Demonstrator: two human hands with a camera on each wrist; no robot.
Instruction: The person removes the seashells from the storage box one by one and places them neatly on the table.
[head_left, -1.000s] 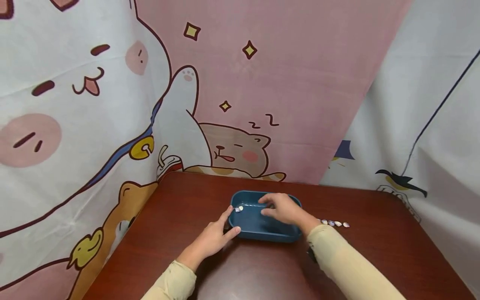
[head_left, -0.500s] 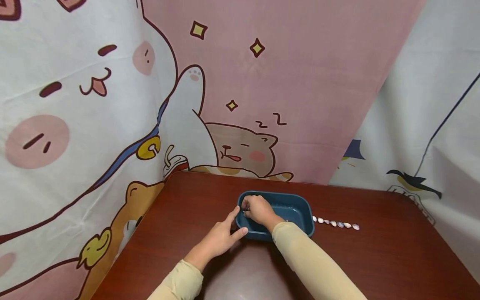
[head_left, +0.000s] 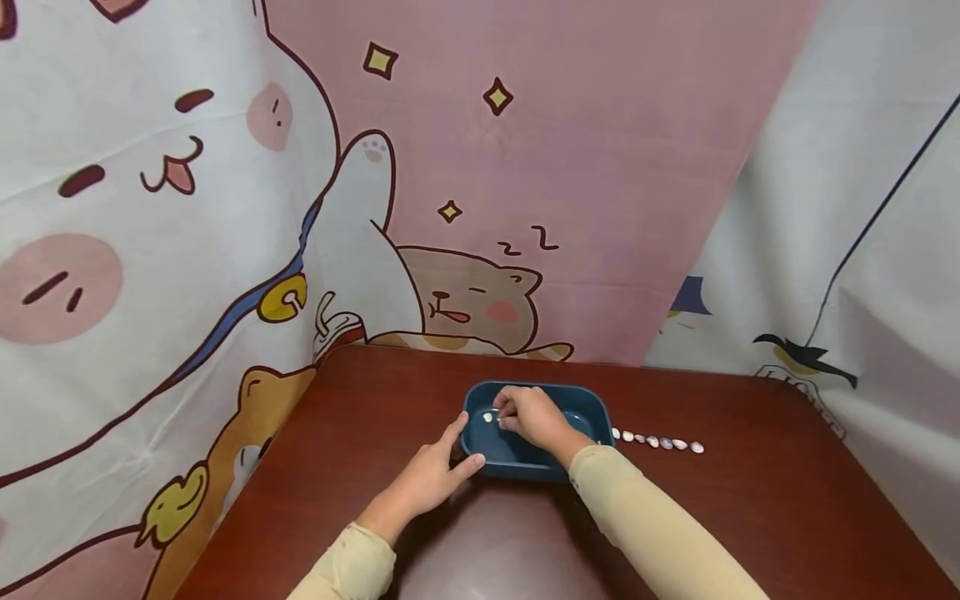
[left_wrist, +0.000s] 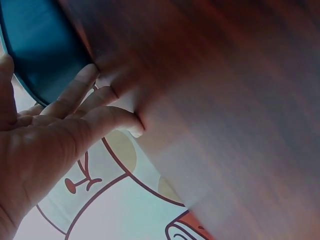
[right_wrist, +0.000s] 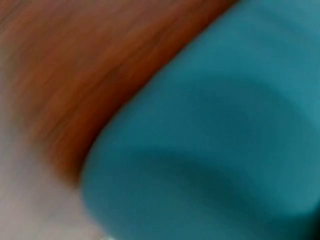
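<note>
A dark blue-green tray [head_left: 525, 472] stands on the table. Inside its left end lies a small pale seashell [head_left: 487, 417]. My right hand [head_left: 538, 421] is over the tray's middle, thumb and fingertips pinching another small seashell [head_left: 500, 420], mostly hidden. My left hand [head_left: 427, 473] touches the tray's left end with thumb and fingers spread; in the left wrist view its fingers [left_wrist: 80, 85] lie along the tray's outer side. The right wrist view is blurred and shows the tray wall, not the hand.
Right of the tray, several small seashells [head_left: 653, 442] lie in a row on the reddish-brown table [head_left: 765, 500]. A cloth printed with cartoon animals [head_left: 600, 167] hangs behind the table and along its left side.
My right hand went left to the two seashells in the tray, took one, and has come back slightly right with it. The left hand stays at the tray's end.
</note>
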